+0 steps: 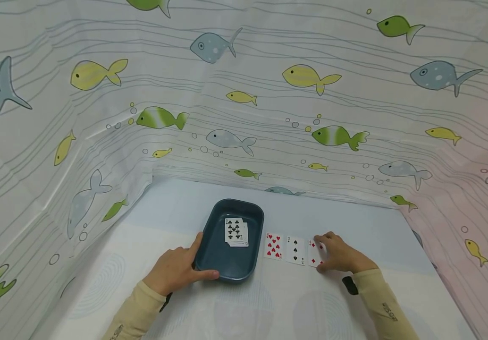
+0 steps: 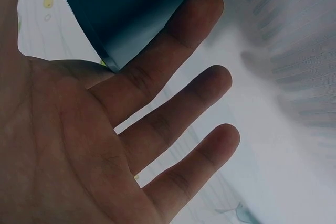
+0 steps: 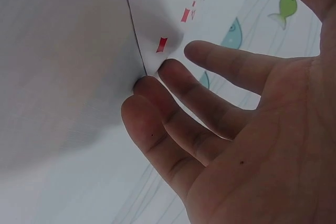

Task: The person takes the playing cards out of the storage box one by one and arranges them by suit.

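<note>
My left hand [image 1: 175,268] rests on the near left of a dark blue tray [image 1: 258,226], thumb along the front rim. Its other fingers [image 2: 181,80] stretch out straight beside the wall in the left wrist view. Inside the tray lie several playing cards, a nine of clubs [image 1: 233,230] on top. To the right, my right hand [image 1: 341,252] holds a four of diamonds [image 1: 314,254] by its far and near ends, close over the table. Its fingertips [image 3: 170,69] meet the card's corner in the right wrist view.
A three of spades [image 1: 296,250] and a red heart card [image 1: 273,246] lie face up between the tray and my right hand. White cloth covers the table [image 1: 244,311]. Behind and at the sides stands a fish-printed sheet [image 1: 269,141].
</note>
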A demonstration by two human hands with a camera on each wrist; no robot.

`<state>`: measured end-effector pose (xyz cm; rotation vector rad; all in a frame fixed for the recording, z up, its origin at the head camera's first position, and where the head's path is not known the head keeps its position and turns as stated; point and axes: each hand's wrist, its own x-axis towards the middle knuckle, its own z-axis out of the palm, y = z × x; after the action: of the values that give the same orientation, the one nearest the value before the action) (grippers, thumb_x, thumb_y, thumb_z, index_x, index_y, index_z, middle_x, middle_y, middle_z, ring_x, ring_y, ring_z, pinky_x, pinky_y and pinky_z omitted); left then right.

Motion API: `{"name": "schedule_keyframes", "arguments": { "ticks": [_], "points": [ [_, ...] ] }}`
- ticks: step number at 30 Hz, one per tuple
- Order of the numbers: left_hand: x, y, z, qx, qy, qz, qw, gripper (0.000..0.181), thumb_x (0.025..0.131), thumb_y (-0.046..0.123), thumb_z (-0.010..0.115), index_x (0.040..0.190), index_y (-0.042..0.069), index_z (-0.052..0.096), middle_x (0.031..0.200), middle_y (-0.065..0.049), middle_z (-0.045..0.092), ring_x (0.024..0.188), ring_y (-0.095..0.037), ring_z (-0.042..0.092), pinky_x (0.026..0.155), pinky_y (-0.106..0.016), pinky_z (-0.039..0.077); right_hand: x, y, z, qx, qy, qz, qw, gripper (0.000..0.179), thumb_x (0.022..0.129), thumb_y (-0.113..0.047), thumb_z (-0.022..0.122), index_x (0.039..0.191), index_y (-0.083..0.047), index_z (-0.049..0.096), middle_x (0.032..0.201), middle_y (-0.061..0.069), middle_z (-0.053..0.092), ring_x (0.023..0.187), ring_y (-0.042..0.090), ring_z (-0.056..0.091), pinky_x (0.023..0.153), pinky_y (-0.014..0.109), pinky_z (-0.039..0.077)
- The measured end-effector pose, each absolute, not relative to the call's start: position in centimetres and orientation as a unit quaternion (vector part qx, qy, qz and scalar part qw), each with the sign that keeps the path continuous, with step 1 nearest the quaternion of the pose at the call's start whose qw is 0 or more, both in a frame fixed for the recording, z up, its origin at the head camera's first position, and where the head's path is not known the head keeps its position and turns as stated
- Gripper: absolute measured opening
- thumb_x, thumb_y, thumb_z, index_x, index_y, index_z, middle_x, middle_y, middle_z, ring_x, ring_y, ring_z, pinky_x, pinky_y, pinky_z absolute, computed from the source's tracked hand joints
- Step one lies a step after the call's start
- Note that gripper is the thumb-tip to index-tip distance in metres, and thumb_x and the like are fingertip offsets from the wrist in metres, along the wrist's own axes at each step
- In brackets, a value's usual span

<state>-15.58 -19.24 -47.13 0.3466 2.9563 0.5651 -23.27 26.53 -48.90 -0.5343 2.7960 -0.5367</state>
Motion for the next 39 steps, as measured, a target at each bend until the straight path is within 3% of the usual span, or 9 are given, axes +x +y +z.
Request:
{"name": "schedule_keyframes", "arguments": {
  "ticks": [17,24,39],
  "points": [
    [-15.6,-19.3,-47.3,0.121,0.974,0.187,0.048,0.129,0.069,0.085,0.066,0.157,-0.002,0.030,0.067,-0.003,0.058,0.061,-0.015,0.052,0.062,-0.040,0.048,-23.2,26.5,-48.9,-0.177,0.959,-0.180,0.127,0.087,0.068,-0.023,0.094,0.141,0.001,0.054,0.132,0.023,0.051,0.117,0.037,0.051,0.096,0.056,0.045],
    [-15.6,-19.2,-47.1,0.115,0.974,0.187,0.055,0.129,0.069,0.085,0.067,0.158,-0.001,0.030,0.072,-0.007,0.062,0.062,-0.016,0.052,0.063,-0.040,0.048,-24.3,26.1,-48.8,-0.188,0.962,-0.171,0.102,0.085,0.076,-0.034,0.089,0.144,0.001,0.052,0.136,0.026,0.049,0.123,0.041,0.049,0.099,0.059,0.043],
    [-15.5,-19.2,-46.9,0.113,0.973,0.190,0.060,0.127,0.070,0.083,0.069,0.158,-0.001,0.029,0.072,-0.008,0.062,0.062,-0.017,0.052,0.063,-0.040,0.048,-26.1,20.9,-45.8,-0.252,0.946,-0.201,0.034,0.075,0.085,-0.027,0.084,0.148,-0.006,0.049,0.142,0.017,0.047,0.125,0.033,0.051,0.100,0.052,0.046]
  ]
}}
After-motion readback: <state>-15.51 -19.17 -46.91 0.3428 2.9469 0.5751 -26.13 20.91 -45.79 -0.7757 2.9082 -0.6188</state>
